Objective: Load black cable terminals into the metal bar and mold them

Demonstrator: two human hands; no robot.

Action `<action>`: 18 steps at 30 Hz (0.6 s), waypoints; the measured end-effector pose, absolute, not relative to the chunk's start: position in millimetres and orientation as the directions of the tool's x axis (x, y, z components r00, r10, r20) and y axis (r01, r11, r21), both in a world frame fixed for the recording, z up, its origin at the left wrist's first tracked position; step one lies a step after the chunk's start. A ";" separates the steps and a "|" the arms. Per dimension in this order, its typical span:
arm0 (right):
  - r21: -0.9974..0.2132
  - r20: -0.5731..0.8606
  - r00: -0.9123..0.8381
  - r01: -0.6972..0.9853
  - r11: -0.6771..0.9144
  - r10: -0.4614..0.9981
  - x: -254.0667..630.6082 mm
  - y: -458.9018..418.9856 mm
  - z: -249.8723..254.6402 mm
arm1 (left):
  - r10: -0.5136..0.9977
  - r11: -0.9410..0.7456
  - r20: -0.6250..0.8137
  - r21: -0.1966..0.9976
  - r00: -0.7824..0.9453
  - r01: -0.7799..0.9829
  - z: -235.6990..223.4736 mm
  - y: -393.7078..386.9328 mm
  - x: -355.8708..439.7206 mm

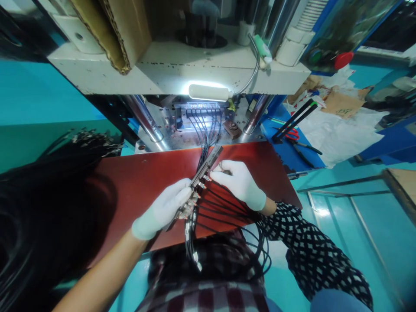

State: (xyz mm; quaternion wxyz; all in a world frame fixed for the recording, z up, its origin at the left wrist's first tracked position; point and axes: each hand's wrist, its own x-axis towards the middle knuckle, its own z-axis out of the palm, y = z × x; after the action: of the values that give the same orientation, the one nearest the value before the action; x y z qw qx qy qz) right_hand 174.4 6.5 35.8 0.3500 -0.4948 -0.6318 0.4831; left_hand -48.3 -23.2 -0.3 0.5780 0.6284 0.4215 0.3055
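Note:
Both my hands wear white gloves over a dark red board [136,182]. My left hand [165,208] is closed around the lower end of a long metal fixture bar [206,167] that lies diagonally. My right hand [238,182] pinches at the bar's upper right side, where several black cables [224,208] plug into it. The cables fan out to the right and loop down over my lap. Another bunch of cable ends [191,242] hangs below my left hand.
Behind the board stands a moulding press with a lit lamp [209,92] and a die [201,112] holding several black cables. A large heap of black cables [48,195] lies left. Red-handled scissors [292,133] and black rods [294,119] lie right, beside white plastic sheeting.

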 end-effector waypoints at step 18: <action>-0.963 -0.035 -0.217 0.268 0.026 0.976 191.3 4.7 39.9 | 0.894 0.067 -0.129 0.985 0.428 0.158 -3.7 -22.1 -49.1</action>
State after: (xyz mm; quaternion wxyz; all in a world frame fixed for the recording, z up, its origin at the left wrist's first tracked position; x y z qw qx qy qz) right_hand 191.3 4.7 39.9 0.3678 -0.5061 -0.6144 0.4807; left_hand -49.1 -22.1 -3.7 0.5880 0.6070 0.4333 0.3132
